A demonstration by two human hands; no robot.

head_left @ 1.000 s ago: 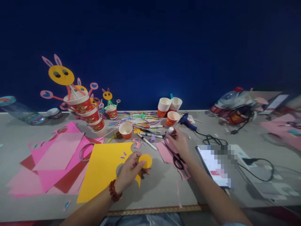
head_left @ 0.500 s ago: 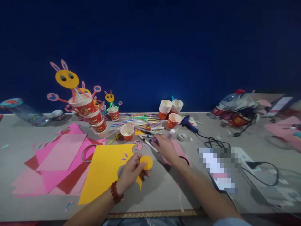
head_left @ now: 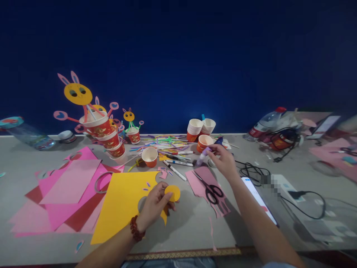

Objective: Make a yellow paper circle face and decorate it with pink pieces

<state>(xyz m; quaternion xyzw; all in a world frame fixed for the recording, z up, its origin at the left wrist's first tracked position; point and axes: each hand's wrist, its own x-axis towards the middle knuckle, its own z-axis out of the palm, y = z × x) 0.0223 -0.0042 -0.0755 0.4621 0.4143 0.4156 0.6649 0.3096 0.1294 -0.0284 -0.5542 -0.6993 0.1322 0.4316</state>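
My left hand (head_left: 157,201) pinches a round yellow paper disc (head_left: 173,193) between thumb and fingers, above the front edge of a yellow sheet (head_left: 125,201) with round bites cut out. My right hand (head_left: 223,158) is closed on a small purple cap (head_left: 206,151). The cap is at the top of a small glue stick (head_left: 200,160) standing on the table; whether it is seated there I cannot tell. Black-handled scissors (head_left: 213,192) lie on a pink paper scrap (head_left: 199,176) below my right hand. Small pink and blue ear-shaped cutouts (head_left: 147,186) rest on the yellow sheet.
Stacked red cups with yellow paper-faced figures (head_left: 78,93) stand at left, beside pink sheets (head_left: 72,182). Markers (head_left: 178,171), straws (head_left: 164,140) and paper cups (head_left: 150,156) are in the middle. A phone (head_left: 259,201), black cable (head_left: 253,173) and bottle (head_left: 264,124) lie right.
My right hand has moved right with the purple cap, from the markers to the glue stick, uncovering the scissors and pink scrap. My left hand keeps the yellow disc nearly still.
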